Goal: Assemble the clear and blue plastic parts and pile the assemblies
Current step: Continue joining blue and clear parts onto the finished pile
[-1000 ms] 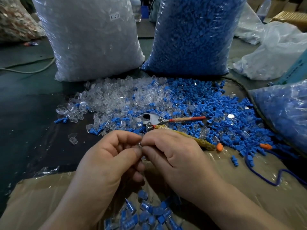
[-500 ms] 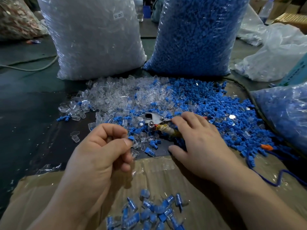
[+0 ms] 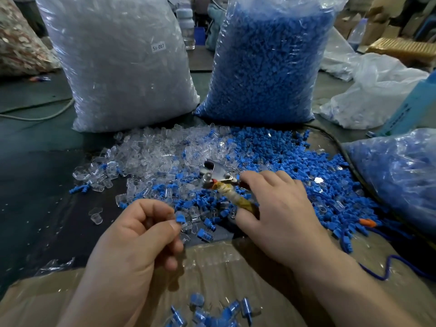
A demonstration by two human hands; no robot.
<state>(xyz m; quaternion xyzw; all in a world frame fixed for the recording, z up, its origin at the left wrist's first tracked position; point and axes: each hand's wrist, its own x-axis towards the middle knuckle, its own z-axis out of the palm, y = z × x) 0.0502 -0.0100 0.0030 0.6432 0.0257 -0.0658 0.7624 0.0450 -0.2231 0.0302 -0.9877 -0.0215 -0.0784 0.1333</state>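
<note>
Two hands in shot, so going left to right. Far left is just dark table. At upper left stands the big clear bag stuffed with clear parts, with a small white label on it.

Lower left of centre is my left hand, curled up, with thumb and forefinger pinching one blue part at the tips. I can't tell if a clear piece is already on it. It's held up just over the near edge of the mess.

Loose clear parts are spread in front of the clear bag and mix into the blue ones toward the middle. Below them, cardboard covers the near table. The assemblies sit in a small pile on it at the bottom edge, between my wrists.

Centre frame, a metal tool lies on the parts, its wrapped handle running down-right under my right hand. That hand is spread flat and relaxed on the pile, fingers across the handle, thumb on the near side, not closed on anything I can see.

Behind it, top centre-right, is the blue bag. The loose blue parts fan out in front of it. At the right edge there's another bag of bluish pieces, and a blue cord snakes along lower right.
</note>
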